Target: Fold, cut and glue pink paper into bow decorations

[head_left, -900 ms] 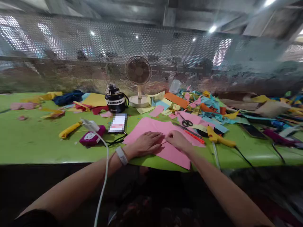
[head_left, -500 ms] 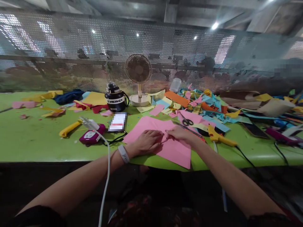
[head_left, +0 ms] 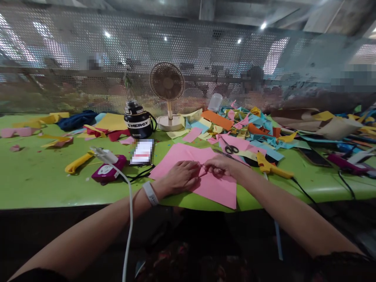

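Observation:
A large pink sheet of paper (head_left: 217, 192) lies at the table's front edge, with a short fold or slit near its middle. My left hand (head_left: 183, 175) rests flat on it, fingers stretched out together. Right beside those fingertips, my right hand (head_left: 219, 166) is closed in a pinch on the pink paper, its other fingers curled under. The exact spot of the pinch is partly hidden. Just beyond my right hand, black-handled scissors (head_left: 231, 149) lie on another pink piece. A yellow glue gun (head_left: 272, 168) lies to the right of my right forearm.
Left of the sheet are a phone (head_left: 142, 152), a purple power strip (head_left: 107, 172) with a white cable and a yellow-handled tool (head_left: 78, 162). A black bottle (head_left: 138, 121) and a small fan (head_left: 167, 84) stand behind. Colored paper scraps (head_left: 255, 123) cover the back right.
My right hand has turned and its fingers have curled in more, staying beside my left fingertips. My left hand stays flat on the sheet. The view has shifted slightly.

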Demonstrator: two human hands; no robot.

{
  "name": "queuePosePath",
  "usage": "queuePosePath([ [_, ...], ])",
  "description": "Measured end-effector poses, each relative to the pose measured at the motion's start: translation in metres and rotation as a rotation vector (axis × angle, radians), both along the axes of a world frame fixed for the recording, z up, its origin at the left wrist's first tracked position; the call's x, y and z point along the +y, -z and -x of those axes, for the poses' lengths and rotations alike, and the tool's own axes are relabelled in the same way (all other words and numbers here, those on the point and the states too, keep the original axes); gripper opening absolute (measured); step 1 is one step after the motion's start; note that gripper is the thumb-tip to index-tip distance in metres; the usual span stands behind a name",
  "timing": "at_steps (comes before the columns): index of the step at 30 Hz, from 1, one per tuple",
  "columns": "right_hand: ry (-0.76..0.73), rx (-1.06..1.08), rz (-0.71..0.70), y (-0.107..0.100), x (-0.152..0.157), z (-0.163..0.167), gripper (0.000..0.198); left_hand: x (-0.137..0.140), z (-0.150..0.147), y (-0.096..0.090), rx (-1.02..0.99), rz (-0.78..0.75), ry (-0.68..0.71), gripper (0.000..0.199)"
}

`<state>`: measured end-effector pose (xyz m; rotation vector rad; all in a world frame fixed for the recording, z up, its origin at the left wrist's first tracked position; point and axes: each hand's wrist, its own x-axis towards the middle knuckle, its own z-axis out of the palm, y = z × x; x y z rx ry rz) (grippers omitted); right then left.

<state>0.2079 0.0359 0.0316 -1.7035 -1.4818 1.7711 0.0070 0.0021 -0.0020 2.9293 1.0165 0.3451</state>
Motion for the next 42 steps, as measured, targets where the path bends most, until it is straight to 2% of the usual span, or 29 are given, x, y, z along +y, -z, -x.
queuePosePath([
  [6,-0.011,-0.053,0.007,0.005,0.004,0.001,0.027,0.000,-0.002,-0.004,0.036,-0.030,-0.007,0.048],
  [9,-0.026,-0.095,-0.034,0.005,0.003,0.002,0.027,-0.001,-0.003,-0.008,0.035,-0.047,-0.022,0.053],
  [14,-0.068,-0.160,-0.138,0.002,-0.009,0.005,0.033,-0.004,-0.005,-0.013,0.066,-0.023,-0.046,0.050],
  [23,-0.071,-0.160,-0.230,0.010,-0.018,0.006,0.039,0.001,-0.003,0.002,-0.017,0.011,-0.055,0.054],
  [28,-0.075,-0.184,-0.246,0.013,-0.015,0.003,0.041,0.001,-0.003,0.003,-0.028,0.008,-0.052,0.053],
  [32,-0.139,-0.259,-0.305,0.015,-0.015,0.001,0.044,0.001,-0.003,0.002,-0.030,-0.005,-0.046,0.051],
  [35,-0.204,-0.426,-0.413,0.014,-0.019,0.000,0.043,0.002,-0.003,0.003,-0.042,-0.011,-0.035,0.050],
  [37,-0.226,-0.570,-0.536,0.013,-0.024,0.001,0.037,0.002,-0.003,0.004,-0.044,-0.003,-0.032,0.053],
  [39,-0.208,-0.670,-0.647,0.013,-0.031,0.004,0.030,0.001,-0.001,0.005,-0.037,0.025,-0.036,0.058],
  [42,-0.163,-0.725,-0.732,0.013,-0.041,0.007,0.025,0.002,0.003,0.006,-0.028,0.120,-0.020,0.065],
])
